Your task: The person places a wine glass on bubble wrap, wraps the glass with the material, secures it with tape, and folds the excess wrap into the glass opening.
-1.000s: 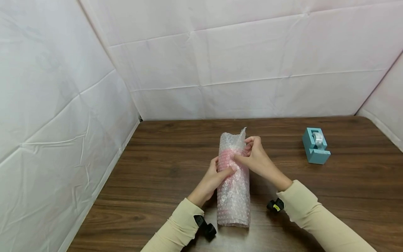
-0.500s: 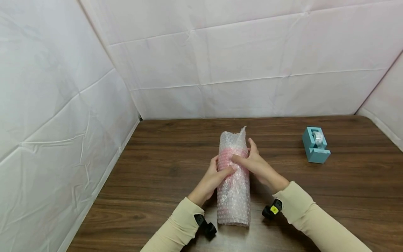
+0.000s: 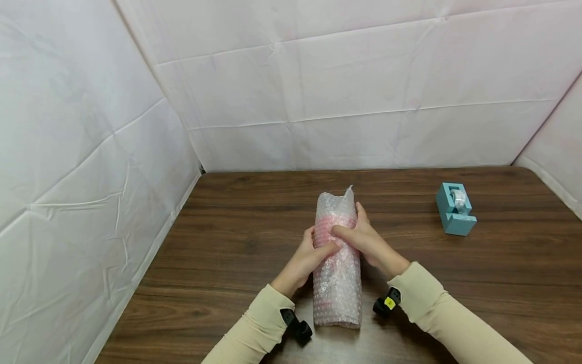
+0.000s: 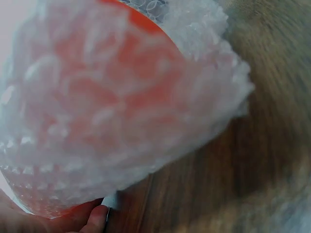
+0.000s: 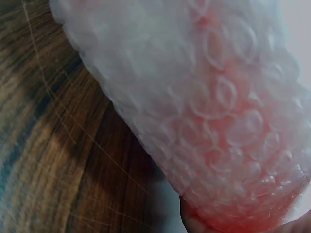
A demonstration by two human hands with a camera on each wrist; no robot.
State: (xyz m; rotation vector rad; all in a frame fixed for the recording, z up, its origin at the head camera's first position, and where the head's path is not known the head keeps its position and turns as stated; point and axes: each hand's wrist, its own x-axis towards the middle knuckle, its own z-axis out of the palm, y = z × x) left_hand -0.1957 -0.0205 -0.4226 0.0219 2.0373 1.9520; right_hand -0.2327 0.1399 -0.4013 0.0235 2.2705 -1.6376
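Observation:
A cylinder-shaped bundle in clear bubble wrap lies lengthwise on the wooden table, with something reddish-pink showing through. My left hand holds its left side, thumb on top and fingers partly hidden at the edge. From the right, my right hand grips the upper half, its thumb laid across the wrap just above the left thumb. In the left wrist view, orange-red shows inside the open end of the bubble wrap, and fingertips touch its underside. The wrapped item's kind is hidden.
A light blue tape dispenser with a clear roll stands at the right on the brown wooden table. White fabric walls enclose the back and sides. A loose tip of wrap sticks up at the bundle's far end.
My right hand's fingers were bent at the wrap's right edge; they have straightened, then closed in around that side. The right wrist has shifted left. The left hand stays in place.

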